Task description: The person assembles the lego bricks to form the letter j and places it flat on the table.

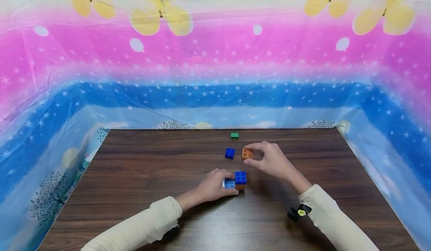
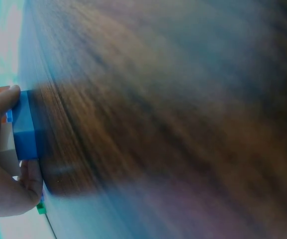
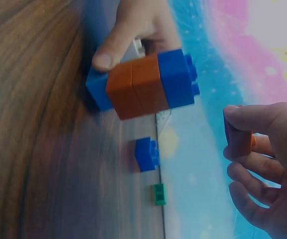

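Note:
My left hand (image 1: pixel 211 186) grips the base of a small toy brick stack, thumb on its near side. A light blue brick (image 2: pixel 25 132) lies at the bottom, with a white brick (image 2: pixel 5 149) on it inside the hand. Beside the white one, two orange bricks (image 3: pixel 136 89) rise, topped by a dark blue brick (image 3: pixel 175 79). Farther back, my right hand (image 1: pixel 272 160) pinches a loose orange brick (image 1: pixel 247 153) between thumb and fingers. In the right wrist view this orange brick (image 3: pixel 241 142) appears held apart from the stack.
A single dark blue brick (image 1: pixel 230 153) rests left of the right hand's orange brick. Behind it, a small green brick (image 1: pixel 234 135) sits near the far edge of the brown wooden table (image 1: pixel 151 150). A printed cloth (image 1: pixel 215 94) hangs around the table's back and sides.

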A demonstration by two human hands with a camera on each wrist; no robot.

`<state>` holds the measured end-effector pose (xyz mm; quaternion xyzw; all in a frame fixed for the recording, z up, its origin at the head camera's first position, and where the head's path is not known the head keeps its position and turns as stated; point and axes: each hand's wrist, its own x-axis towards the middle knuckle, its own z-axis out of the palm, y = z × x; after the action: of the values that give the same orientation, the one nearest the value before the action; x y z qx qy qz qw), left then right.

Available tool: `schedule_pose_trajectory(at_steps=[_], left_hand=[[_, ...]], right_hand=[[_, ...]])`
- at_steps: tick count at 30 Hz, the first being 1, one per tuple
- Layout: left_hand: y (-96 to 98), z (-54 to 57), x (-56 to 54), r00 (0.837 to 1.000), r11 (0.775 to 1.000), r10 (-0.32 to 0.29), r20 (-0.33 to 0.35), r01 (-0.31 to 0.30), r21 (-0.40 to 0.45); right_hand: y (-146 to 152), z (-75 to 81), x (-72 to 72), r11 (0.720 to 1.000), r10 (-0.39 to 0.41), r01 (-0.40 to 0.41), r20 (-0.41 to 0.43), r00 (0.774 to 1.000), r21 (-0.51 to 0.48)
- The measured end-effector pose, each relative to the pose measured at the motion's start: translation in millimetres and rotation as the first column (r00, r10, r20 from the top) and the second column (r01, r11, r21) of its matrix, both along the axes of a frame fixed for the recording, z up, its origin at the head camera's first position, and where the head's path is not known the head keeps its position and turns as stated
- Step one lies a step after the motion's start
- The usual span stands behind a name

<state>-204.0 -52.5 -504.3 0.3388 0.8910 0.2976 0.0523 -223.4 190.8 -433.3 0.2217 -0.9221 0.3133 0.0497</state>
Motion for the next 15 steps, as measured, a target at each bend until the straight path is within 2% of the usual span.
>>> schedule_pose_trajectory(at_steps=[8,15], left_hand=[[-0.1,-2.4,-1.5,1.0,1.0,-0.015,-0.02,0.015,0.014],[-0.1,-3.0,-1.7,1.0,0.999,-0.019,-0.014,0.019,0.026]], right_hand=[[-5,-0.5,16.7,0.997,0.074,-0.074,-0.04,0.996,0.006],[-9,-1.7,27.5,0.994,0.106,-0.106,-0.01,0.994,0.011]])
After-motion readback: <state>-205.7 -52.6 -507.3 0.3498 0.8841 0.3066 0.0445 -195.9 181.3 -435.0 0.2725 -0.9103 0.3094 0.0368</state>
